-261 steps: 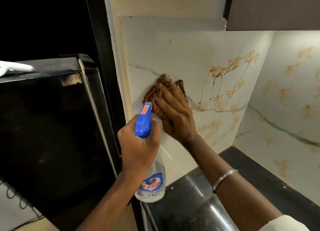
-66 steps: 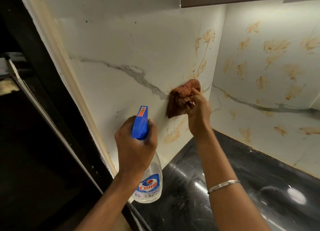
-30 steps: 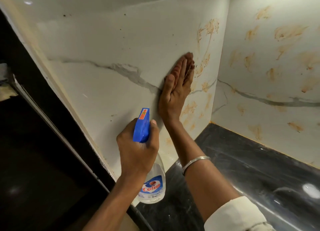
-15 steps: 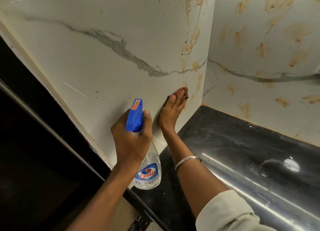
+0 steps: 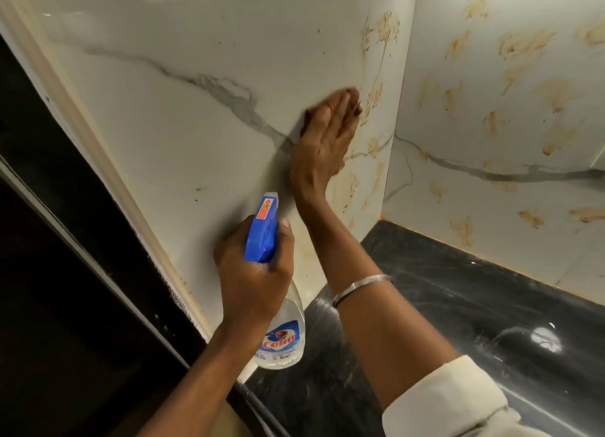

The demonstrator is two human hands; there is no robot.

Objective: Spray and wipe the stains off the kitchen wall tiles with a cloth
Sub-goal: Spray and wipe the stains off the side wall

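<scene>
Right hand [image 5: 324,148] flat, fingers straight, presses the cloth [image 5: 356,107] on the stained wall tile [image 5: 196,125]; left hand [image 5: 252,279] grips the spray bottle [image 5: 262,237]

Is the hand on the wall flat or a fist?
Flat: the right hand presses the brown cloth against the wall tile with straight fingers.

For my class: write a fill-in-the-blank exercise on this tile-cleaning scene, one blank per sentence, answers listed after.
1. The left hand grips a spray bottle with a ____ trigger head.
2. The right hand presses a brown ____ flat on the wall tile.
3. The countertop below that tile is ____.
Missing words: blue; cloth; black.
</scene>
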